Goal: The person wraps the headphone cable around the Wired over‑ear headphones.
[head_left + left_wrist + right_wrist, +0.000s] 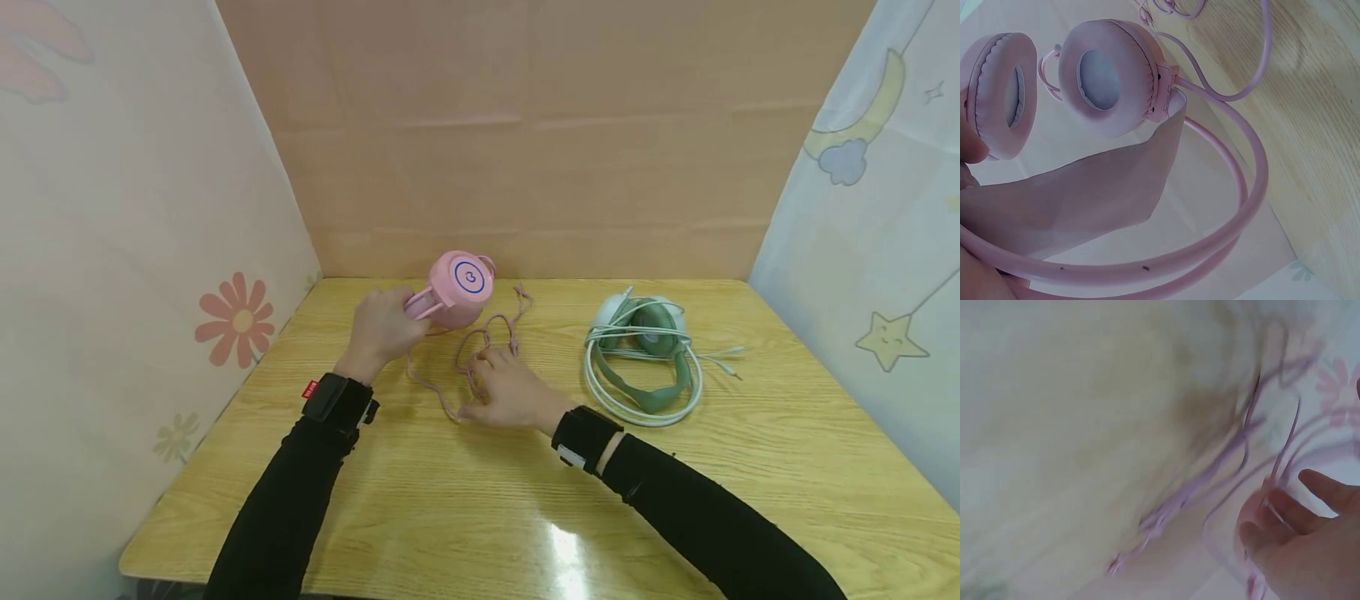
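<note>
My left hand grips the headband side of a pair of pink headphones, raised above the table with one round ear cup's blue emblem facing me. In the left wrist view, both padded ear cushions show, along with a soft inner band and thin outer headband tubes. A pink cable trails loosely over the wood in bends. Over this cable reaches my right hand, thumb and fingers spread and loosely bent, fingertips right at its loops. The right wrist view is blurred around the cable.
Green and white headphones lie at the right, their pale cable coiled around them and its plug ends pointing right. The wooden table meets a brown backdrop behind and printed cloth walls at both sides.
</note>
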Demonstrator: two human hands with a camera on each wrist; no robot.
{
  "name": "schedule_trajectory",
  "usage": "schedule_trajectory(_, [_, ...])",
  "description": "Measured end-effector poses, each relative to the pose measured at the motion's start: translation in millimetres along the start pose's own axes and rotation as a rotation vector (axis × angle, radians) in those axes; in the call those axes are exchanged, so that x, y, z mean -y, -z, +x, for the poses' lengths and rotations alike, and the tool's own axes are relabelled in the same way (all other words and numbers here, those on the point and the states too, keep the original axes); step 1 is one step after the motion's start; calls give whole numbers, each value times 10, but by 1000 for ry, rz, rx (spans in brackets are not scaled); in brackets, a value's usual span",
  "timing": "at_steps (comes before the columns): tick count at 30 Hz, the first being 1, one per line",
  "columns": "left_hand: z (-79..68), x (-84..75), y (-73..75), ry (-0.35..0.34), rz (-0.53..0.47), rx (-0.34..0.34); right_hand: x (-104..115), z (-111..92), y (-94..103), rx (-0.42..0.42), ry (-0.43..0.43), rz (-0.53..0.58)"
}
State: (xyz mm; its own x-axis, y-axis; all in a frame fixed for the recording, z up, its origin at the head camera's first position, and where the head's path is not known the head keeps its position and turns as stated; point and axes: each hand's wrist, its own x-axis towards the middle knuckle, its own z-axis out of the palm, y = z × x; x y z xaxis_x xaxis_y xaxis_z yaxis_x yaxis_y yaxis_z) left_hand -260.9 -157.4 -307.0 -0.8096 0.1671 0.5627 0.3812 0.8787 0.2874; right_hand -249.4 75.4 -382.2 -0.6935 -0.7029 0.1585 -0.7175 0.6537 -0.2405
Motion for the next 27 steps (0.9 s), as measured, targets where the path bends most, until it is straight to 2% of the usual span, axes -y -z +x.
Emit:
schedule_trajectory(6, [-7,-6,-12,-8,-16,-19,209,38,-222,63,94,-113])
schedule_trajectory(11, [-16,-14,-26,-26,-30,-34,282,79,-291,74,133,-145])
schedule_trajectory(14, [-21,-24,-22,-33,-33,-32,303,89,-275,114,96,-121])
schedule_trajectory(19, [-27,-32,-10,-28,-37,-20,271,72,-249,192,-11,-24])
schedule_trajectory(21, [-29,-31,-8,-28,-39,-23,228,48,-251,195,-45,24])
schedule_trajectory(27, [-33,-25,1,-34,-32,-24,46,-13,-220,154,-85,41])
